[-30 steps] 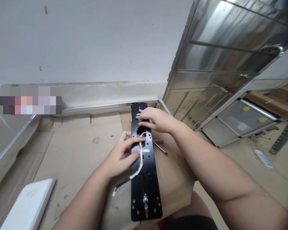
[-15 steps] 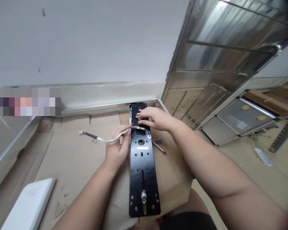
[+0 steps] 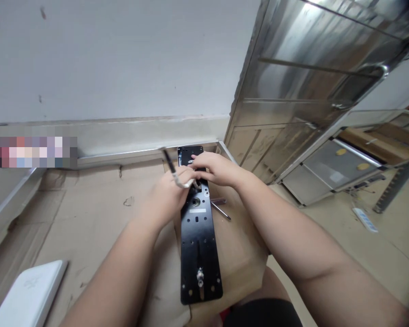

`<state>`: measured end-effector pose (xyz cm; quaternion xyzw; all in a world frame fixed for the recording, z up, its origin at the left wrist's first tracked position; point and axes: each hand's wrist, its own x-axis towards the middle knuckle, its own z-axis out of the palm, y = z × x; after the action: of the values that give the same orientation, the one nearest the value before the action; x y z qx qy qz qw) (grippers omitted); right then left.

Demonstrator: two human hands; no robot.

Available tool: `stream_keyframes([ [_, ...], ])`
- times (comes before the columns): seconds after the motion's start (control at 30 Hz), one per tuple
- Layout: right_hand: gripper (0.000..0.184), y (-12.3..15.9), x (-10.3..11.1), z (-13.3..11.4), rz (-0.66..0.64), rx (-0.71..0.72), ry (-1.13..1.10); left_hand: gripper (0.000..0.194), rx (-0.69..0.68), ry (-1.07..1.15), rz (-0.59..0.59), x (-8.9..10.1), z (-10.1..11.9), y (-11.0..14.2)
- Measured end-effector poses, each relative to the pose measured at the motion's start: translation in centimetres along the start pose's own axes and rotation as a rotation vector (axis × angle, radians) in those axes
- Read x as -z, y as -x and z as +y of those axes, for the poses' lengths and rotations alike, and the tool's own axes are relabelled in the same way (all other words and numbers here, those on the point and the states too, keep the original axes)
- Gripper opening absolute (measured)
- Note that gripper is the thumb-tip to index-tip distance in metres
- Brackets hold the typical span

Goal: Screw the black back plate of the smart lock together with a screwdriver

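Observation:
My left hand grips a thin cable with a white sleeve and a black end, which sticks up and away over the top of the plate. The long black metal lock plate lies flat on brown cardboard, with a threaded fitting near its near end. My right hand rests on the plate's far end and holds it, hiding part of it. A small screwdriver lies just right of the plate.
A white flat panel lies at the lower left on the cardboard sheet. A stainless steel door panel stands at the right, beside a white wall. A white strip lies on the floor at the right.
My left hand has moved back over the plate and gathered the cable, which no longer trails out to the left. The right hand stays on the plate, and the view has shifted slightly.

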<state>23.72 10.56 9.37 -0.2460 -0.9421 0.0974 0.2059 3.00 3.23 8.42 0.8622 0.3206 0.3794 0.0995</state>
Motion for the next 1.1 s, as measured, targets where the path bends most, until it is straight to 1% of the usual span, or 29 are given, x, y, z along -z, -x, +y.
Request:
stream_keyframes([
  [0.07,0.016,-0.1,0.0,0.0,-0.019,0.007,0.019,0.026,-0.011,-0.025,-0.060,-0.2,0.3,-0.1],
  [0.13,0.015,-0.1,0.0,-0.2,-0.041,-0.021,0.040,0.024,-0.020,-0.031,-0.074,-0.7,0.3,0.1],
  [0.3,0.012,-0.1,0.2,-1.0,-0.064,-0.113,0.070,0.019,-0.002,0.010,-0.003,-1.9,-0.9,1.6],
  [0.37,0.014,-0.1,0.1,-1.1,-0.080,-0.114,0.069,0.019,0.021,0.027,0.017,-2.2,-1.3,2.2],
  [0.5,0.020,-0.2,-0.1,-1.0,-0.113,-0.087,0.083,0.017,0.077,0.059,0.111,-2.7,-1.7,3.2],
  [0.63,0.020,-0.3,-0.2,-0.8,-0.090,-0.087,0.092,0.012,0.177,0.073,0.156,-3.1,-1.7,3.7],
  [0.73,0.022,-0.3,-0.4,-0.6,-0.064,-0.090,0.086,0.011,0.222,0.110,0.196,-3.3,-1.8,3.8],
  [0.9,0.022,-0.4,-0.9,-0.4,-0.044,-0.096,0.074,0.011,0.271,0.144,0.220,-3.5,-2.2,4.1],
  [1.1,0.022,-0.5,-1.7,0.0,-0.036,-0.082,0.038,0.012,0.325,0.202,0.210,-3.6,-2.5,4.2],
])
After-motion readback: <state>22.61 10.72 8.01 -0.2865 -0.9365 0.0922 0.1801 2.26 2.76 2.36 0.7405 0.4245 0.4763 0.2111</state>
